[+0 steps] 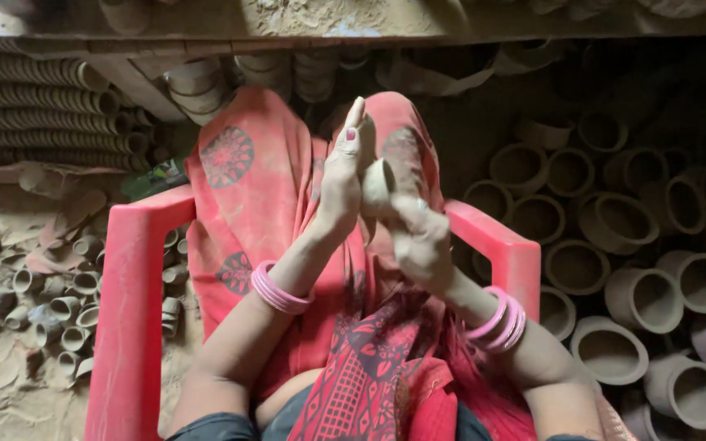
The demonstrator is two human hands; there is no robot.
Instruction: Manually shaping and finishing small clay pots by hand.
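A small unfired clay cup (378, 186), pale grey-brown, sits between my two hands above my lap. My left hand (343, 175) is upright with its fingers straight, its palm pressed flat against the cup's side. My right hand (420, 237) is dusted with clay and curls around the cup from below and the right. Pink bangles ring both wrists. I sit in a red plastic chair (128, 302), with red patterned cloth draped over my legs.
Several larger clay pots (645, 298) lie piled on the right, mouths up. Several small clay cups (63, 310) are scattered on sandy ground at the left. Long stacked rows of cups (42, 102) lie at the upper left, under a wooden shelf (288, 37).
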